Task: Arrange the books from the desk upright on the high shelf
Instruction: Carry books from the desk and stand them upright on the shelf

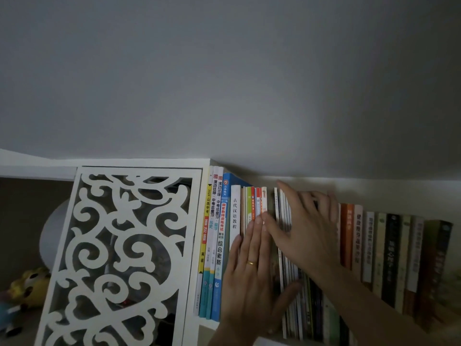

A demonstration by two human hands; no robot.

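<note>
A long row of books (217, 236) stands upright on the high white shelf (207, 324), spines facing me. My left hand (249, 275) lies flat with straight fingers against the thin spines near the row's middle; a gold ring is on one finger. My right hand (306, 226) is spread over the tops and spines of the slim white books (287, 270) just to the right, fingers extended and slightly blurred. Darker books (394, 258) continue to the right. The spines under both hands are hidden.
A white panel with cut-out scrollwork (117, 258) closes the compartment to the left. Behind it sit a pale round object (51, 236) and a yellow plush toy (30, 285). A grey wall (224, 83) rises above the shelf.
</note>
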